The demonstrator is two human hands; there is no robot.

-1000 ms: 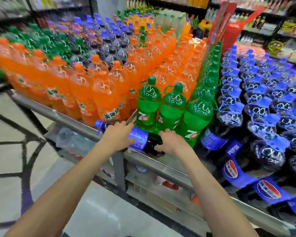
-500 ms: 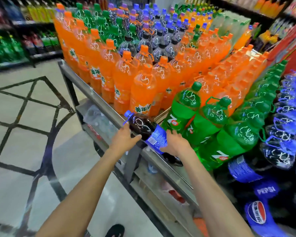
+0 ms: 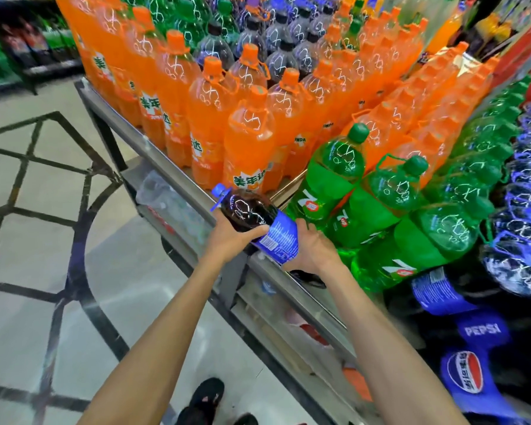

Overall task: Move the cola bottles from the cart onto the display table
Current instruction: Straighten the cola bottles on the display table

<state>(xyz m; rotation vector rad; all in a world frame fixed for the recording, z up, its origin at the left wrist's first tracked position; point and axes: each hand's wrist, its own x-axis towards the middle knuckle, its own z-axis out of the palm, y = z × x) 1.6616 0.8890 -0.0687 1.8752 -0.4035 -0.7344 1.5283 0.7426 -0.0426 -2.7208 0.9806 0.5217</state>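
- Head view: cola bottle [image 3: 252, 217] is held tilted, blue cap twd upper left, over the front edge of the display table [image 3: 154, 157], just in front of the green bottles [image 3: 334, 179].
- Left hand [image 3: 227, 240] is wrapped round its dark shoulder; right hand [image 3: 311, 253] is wrapped round the blue label, lower down.
- Orange bottles [image 3: 249, 142] are packed along the table's left edge; other cola bottles [image 3: 528, 265] are massed at the right edge.
- Black shoe [image 3: 206, 397] is seen on the tiled floor below.

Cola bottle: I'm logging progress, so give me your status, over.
Left hand and right hand both grip the cola bottle. Bottle tilted, cap up-left, over display table edge. Green bottles close beside right hand.
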